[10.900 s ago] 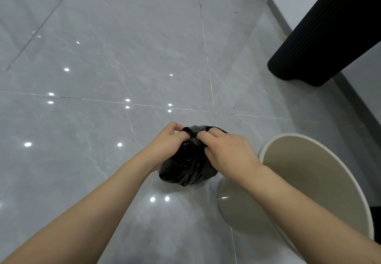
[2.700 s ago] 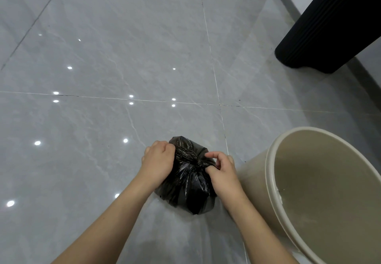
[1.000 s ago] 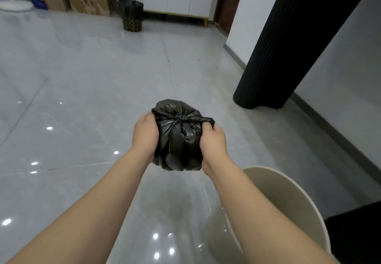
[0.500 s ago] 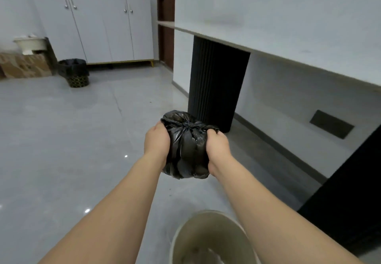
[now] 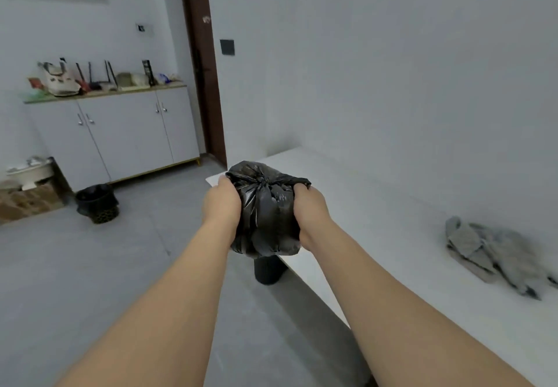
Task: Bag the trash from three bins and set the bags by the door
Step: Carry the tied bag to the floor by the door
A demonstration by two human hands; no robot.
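A small knotted black trash bag (image 5: 265, 211) is held up in front of me between both hands, over the near end of a white table. My left hand (image 5: 222, 202) presses its left side. My right hand (image 5: 309, 210) grips its right side, fingers dug in near the knot. A dark brown door (image 5: 203, 63) stands ahead beyond the bag. A black bin with a black liner (image 5: 96, 202) stands on the floor at the left. The beige bin is out of view.
A long white table (image 5: 407, 235) runs along the right wall, with a crumpled grey cloth (image 5: 495, 253) on it and a black leg (image 5: 267, 269) below. A white cabinet (image 5: 120, 133) with clutter on top stands left of the door. Cardboard boxes (image 5: 27, 199) sit far left.
The bag went from the floor, where both hands worked at its knot, up to chest height. The view rose above the table top and the beige bin dropped out of sight.
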